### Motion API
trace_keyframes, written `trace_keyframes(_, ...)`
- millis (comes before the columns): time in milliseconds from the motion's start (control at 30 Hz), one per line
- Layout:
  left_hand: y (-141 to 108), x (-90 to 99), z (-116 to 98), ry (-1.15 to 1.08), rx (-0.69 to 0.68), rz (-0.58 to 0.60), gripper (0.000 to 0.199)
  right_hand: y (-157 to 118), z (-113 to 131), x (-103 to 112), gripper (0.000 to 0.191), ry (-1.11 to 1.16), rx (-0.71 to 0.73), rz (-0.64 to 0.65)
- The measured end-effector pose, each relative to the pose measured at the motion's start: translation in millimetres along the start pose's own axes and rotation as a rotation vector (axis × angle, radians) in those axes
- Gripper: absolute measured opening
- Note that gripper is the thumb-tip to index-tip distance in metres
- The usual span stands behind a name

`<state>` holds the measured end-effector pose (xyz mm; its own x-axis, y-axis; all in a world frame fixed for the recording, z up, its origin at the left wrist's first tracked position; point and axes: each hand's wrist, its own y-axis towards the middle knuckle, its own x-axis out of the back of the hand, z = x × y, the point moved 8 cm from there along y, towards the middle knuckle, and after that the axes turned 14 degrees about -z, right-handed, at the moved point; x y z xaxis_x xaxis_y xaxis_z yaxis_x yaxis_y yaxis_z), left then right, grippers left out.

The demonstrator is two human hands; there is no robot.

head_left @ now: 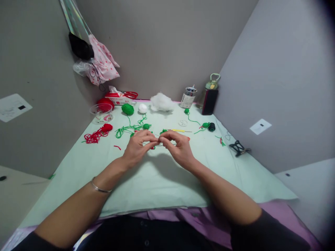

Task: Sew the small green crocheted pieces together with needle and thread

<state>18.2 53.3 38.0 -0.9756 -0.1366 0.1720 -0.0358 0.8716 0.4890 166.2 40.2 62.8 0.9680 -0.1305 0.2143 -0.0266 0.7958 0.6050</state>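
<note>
My left hand (139, 143) and my right hand (178, 145) meet above the middle of the table, their fingertips pinched together. Something thin, like wire or thread, shows at the fingers, but its kind is too small to tell. Just behind my hands are small green yarn pieces (146, 126), partly hidden by the fingers. A yellow-handled crochet hook (179, 130) lies beyond my right hand. Tangled green yarn (122, 131) runs to the left of my left hand.
Red yarn (95, 135), a clear plastic tub (102, 116) and a tissue box (119, 99) with red scissors (131, 94) are at left. White stuffing (162, 102), a can of pens (188, 97), a bottle (212, 83) and a phone (210, 102) stand at the back. A black clip (238, 149) lies right.
</note>
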Motion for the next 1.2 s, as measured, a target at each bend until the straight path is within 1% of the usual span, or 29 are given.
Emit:
trace_keyframes(100, 4, 4.5, 4, 0.045, 0.037, -0.03, 0.015, 2, -13, -2, 0.015, 0.071, -0.156, 0.014)
trace_keyframes(233, 5, 6.5, 8, 0.03, 0.119, -0.035, 0.024, 2, -26, -5, 0.016, 0.168, -0.298, 0.024)
trace_keyframes(333, 5, 5.8, 13, -0.057, 0.187, -0.027, 0.025, 3, -33, -7, 0.019, 0.216, -0.377, 0.029)
trace_keyframes(400, 4, 4.3, 17, -0.17, 0.239, -0.018, 0.026, 2, -37, -9, 0.021, 0.242, -0.416, 0.043)
trace_keyframes(500, 5, 3.5, 22, -0.312, 0.33, -0.005, 0.026, 0, -40, -13, 0.023, 0.274, -0.457, 0.073)
trace_keyframes(567, 7, 8.4, 23, -0.329, 0.361, -0.027, 0.026, 0, -41, -13, 0.024, 0.292, -0.475, 0.064)
trace_keyframes(700, 18, 27.0, 17, -0.374, 0.351, -0.109, 0.029, 3, -38, -7, 0.024, 0.33, -0.471, 0.013)
trace_keyframes(767, 24, 35.0, 14, -0.403, 0.337, -0.128, 0.031, 4, -34, -4, 0.023, 0.34, -0.461, -0.003)
trace_keyframes(833, 28, 42.2, 13, -0.409, 0.33, -0.121, 0.03, 4, -30, -3, 0.023, 0.343, -0.454, 0.002)
trace_keyframes(900, 31, 48.7, 13, -0.373, 0.331, -0.046, 0.027, 4, -27, -2, 0.023, 0.34, -0.443, 0.023)
trace_keyframes(933, 31, 51.7, 14, -0.333, 0.332, 0.028, 0.025, 5, -26, 0, 0.024, 0.33, -0.432, 0.026)
trace_keyframes(1000, 28, 58.4, 16, -0.214, 0.333, 0.229, 0.021, 9, -27, 9, 0.025, 0.297, -0.395, -0.023)
trace_keyframes(1100, 12, 63.3, 29, 0.003, 0.367, 0.663, 0.023, 18, -33, 30, 0.026, 0.256, -0.348, -0.172)
trace_keyframes(1133, 10, 66.6, 35, 0.078, 0.354, 0.728, 0.024, 21, -36, 34, 0.027, 0.259, -0.343, -0.207)
trace_keyframes(1167, 15, 72.4, 42, 0.161, 0.32, 0.675, 0.025, 22, -39, 37, 0.028, 0.267, -0.346, -0.225)
trace_keyframes(1200, 25, 78.5, 48, 0.25, 0.271, 0.56, 0.027, 23, -42, 38, 0.029, 0.277, -0.353, -0.229)
